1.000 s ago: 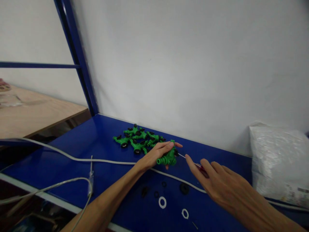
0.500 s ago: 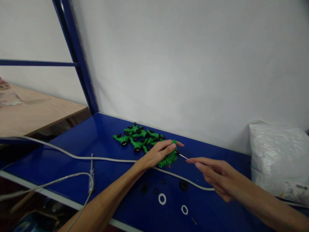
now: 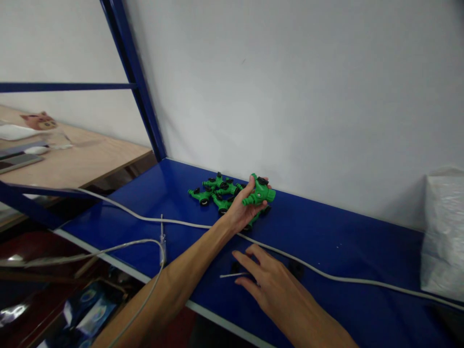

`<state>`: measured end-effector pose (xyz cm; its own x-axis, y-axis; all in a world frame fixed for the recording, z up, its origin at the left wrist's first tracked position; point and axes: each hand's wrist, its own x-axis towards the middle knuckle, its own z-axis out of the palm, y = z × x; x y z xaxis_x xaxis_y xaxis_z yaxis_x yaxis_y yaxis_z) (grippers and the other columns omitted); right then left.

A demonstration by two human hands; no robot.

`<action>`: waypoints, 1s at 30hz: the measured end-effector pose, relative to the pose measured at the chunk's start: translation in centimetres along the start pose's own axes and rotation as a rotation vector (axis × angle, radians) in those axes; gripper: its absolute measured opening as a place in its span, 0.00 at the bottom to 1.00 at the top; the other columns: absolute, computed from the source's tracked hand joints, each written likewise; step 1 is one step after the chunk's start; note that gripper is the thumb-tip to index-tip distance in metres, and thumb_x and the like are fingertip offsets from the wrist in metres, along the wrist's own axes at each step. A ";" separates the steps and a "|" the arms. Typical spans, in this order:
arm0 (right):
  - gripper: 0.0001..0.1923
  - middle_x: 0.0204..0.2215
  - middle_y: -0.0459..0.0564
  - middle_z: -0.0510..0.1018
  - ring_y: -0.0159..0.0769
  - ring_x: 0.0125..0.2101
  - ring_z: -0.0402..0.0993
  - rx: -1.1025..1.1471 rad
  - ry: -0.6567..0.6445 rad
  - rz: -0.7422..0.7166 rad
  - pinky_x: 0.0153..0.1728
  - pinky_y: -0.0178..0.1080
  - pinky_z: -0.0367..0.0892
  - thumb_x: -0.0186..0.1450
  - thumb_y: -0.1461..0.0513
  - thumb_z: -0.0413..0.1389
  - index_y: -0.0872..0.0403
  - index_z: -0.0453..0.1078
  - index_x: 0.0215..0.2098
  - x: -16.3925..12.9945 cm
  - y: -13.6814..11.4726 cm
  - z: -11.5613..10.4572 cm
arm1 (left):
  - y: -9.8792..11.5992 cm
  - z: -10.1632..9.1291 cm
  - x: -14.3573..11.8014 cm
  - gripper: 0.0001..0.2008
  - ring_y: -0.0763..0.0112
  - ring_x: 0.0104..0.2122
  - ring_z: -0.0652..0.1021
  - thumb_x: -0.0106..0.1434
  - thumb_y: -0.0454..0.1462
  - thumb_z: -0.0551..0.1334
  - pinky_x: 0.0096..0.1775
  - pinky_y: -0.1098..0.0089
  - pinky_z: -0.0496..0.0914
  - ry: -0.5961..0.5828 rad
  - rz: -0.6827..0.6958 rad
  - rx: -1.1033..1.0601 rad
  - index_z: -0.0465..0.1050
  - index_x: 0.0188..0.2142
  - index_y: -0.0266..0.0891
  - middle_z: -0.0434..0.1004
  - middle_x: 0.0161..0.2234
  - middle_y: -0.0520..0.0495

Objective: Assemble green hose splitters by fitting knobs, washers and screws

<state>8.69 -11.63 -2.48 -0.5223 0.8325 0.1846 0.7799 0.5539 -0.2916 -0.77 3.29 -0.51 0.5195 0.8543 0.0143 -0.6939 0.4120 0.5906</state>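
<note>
My left hand (image 3: 243,209) holds a green plastic hose splitter (image 3: 260,192) with a black valve lever, raised above the shelf. My right hand (image 3: 270,278) is low over the blue surface with thumb and index finger apart, and the thin metal shaft of a screwdriver (image 3: 232,275) sticks out from it to the left; its handle is hidden by the hand. A dark round part (image 3: 236,267) lies under the fingertips, and another black part (image 3: 296,268) is just beyond the knuckles. Several more green splitters (image 3: 222,203) are heaped behind and beneath my left hand.
A pale cable (image 3: 319,274) runs across the blue shelf (image 3: 145,193) and loops at the left. Beside that loop lies a clear-handled thin tool (image 3: 163,246). A white plastic-wrapped package (image 3: 442,237) stands at the right, with a white wall (image 3: 290,87) behind.
My left hand has turned and lifted the splitter. My right hand has drawn the screwdriver away from it and moved left and down over the small parts. The view has shifted right.
</note>
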 end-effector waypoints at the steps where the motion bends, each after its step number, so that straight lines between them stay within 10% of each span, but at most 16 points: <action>1: 0.18 0.43 0.55 0.79 0.43 0.39 0.82 -0.003 -0.038 -0.013 0.39 0.40 0.78 0.63 0.70 0.61 0.54 0.74 0.52 0.5 0.0 0.7 | 0.0 -0.2 0.0 0.18 0.79 0.26 0.76 0.67 0.48 0.63 0.28 0.79 0.74 -0.012 -0.011 0.001 0.76 0.46 0.37 0.79 0.37 0.48; 7: 0.13 0.41 0.50 0.77 0.38 0.37 0.79 0.182 -0.063 0.005 0.38 0.37 0.75 0.65 0.72 0.55 0.52 0.74 0.44 0.6 1.2 0.4 | -0.4 -0.7 0.3 0.22 0.83 0.18 0.70 0.66 0.52 0.63 0.21 0.78 0.72 -0.074 -0.015 0.065 0.74 0.51 0.40 0.80 0.44 0.44; 13: 0.11 0.28 0.45 0.76 0.29 0.23 0.65 0.959 0.328 0.403 0.25 0.33 0.63 0.71 0.54 0.57 0.50 0.75 0.45 1.2 4.9 -5.9 | -0.9 0.3 -0.1 0.24 0.83 0.18 0.70 0.67 0.52 0.62 0.20 0.77 0.72 -0.134 -0.094 0.178 0.75 0.53 0.37 0.79 0.46 0.40; 18: 0.12 0.23 0.43 0.73 0.23 0.18 0.49 1.487 0.618 0.448 0.20 0.31 0.53 0.65 0.54 0.64 0.52 0.78 0.43 1.2 7.1 -5.3 | -1.4 1.5 -0.6 0.21 0.77 0.23 0.75 0.65 0.46 0.66 0.23 0.76 0.73 -0.108 -0.213 0.277 0.77 0.52 0.34 0.79 0.36 0.43; 30: 0.11 0.26 0.43 0.75 0.23 0.20 0.57 1.408 0.621 0.515 0.20 0.31 0.54 0.64 0.54 0.66 0.45 0.81 0.44 -0.1 8.0 -5.1 | -1.9 2.6 -1.0 0.23 0.83 0.17 0.67 0.65 0.48 0.65 0.21 0.76 0.68 -0.026 -0.142 0.401 0.76 0.56 0.38 0.76 0.33 0.48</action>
<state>16.74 -7.21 -0.04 0.1648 0.9859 0.0289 -0.2804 0.0749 -0.9570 1.29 0.82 0.49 0.6115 0.7879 -0.0723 -0.3686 0.3645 0.8552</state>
